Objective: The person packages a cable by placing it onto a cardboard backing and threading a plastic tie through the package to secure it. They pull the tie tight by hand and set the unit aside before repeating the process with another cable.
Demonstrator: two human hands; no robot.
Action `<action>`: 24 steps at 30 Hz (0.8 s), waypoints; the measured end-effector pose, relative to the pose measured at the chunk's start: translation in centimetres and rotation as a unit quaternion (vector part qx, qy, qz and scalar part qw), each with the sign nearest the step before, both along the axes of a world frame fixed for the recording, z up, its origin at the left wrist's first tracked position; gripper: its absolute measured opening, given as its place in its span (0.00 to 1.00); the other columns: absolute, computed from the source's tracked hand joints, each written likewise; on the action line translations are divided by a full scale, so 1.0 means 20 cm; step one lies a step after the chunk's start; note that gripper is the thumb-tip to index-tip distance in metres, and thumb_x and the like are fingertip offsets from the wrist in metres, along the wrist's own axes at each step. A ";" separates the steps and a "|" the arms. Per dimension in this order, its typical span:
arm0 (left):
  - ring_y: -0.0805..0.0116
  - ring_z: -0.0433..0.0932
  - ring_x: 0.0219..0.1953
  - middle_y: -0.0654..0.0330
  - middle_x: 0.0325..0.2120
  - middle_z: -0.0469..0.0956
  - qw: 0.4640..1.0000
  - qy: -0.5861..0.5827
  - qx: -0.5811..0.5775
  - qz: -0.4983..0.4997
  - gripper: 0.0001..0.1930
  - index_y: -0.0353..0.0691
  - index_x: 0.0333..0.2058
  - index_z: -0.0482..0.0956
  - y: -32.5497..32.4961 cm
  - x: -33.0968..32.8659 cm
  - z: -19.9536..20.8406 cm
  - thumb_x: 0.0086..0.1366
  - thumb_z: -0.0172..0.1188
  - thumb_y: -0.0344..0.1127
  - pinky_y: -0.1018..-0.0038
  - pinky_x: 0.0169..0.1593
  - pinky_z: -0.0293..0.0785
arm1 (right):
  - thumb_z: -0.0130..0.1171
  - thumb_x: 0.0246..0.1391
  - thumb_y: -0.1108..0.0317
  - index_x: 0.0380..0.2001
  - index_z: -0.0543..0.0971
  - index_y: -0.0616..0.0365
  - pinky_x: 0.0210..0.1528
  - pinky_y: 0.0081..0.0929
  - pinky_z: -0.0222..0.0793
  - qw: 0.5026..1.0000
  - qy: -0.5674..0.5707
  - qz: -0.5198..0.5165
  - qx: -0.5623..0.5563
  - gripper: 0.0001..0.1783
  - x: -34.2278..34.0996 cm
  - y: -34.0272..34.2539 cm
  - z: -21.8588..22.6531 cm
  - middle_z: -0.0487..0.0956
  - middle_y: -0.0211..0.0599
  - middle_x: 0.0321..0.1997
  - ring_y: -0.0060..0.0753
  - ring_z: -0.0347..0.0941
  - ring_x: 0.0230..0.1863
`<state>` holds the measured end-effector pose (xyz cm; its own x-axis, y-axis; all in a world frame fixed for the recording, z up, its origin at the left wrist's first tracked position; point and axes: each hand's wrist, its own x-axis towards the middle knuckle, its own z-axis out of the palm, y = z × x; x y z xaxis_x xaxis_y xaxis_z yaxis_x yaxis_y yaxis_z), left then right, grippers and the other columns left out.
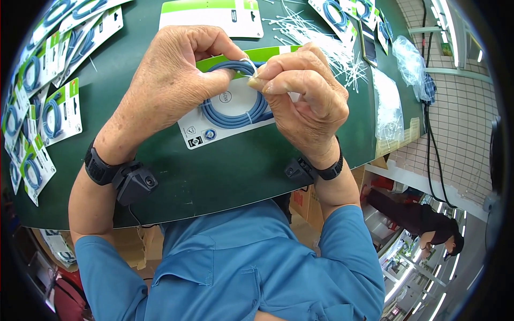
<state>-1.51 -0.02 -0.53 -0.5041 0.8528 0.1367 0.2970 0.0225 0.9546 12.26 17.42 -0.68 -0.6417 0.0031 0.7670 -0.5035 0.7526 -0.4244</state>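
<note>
In front of me a coil of blue cable (231,123) lies on a white and green backing card (188,129). A white cable tie (251,66) loops round the top of the coil, and another tie binds it lower down at the right. My left hand (174,80) is closed at the top left of the coil, thumb and index finger on the cable beside the loop. From the right, my right hand (313,99) pinches the tie between thumb and fingertips. The curled fingers hide the tie's end.
Several carded blue cables (52,117) are spread in overlapping rows on the left. A blank-looking card (211,21) lies ahead. Loose white cable ties (321,45) are heaped at the far right, near a phone (368,44) and a clear plastic bag (389,109). Another person (423,219) is off to the right.
</note>
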 end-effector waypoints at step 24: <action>0.77 0.82 0.42 0.62 0.36 0.85 1.000 -0.010 0.001 -0.006 0.09 0.30 0.39 0.85 0.00 -0.01 -0.01 0.59 0.63 0.19 0.78 0.50 0.80 | 0.74 0.42 0.82 0.34 0.84 0.54 0.29 0.27 0.68 0.993 0.009 -0.013 0.121 0.15 -0.03 -0.02 -0.02 0.84 0.32 0.33 0.33 0.74 0.28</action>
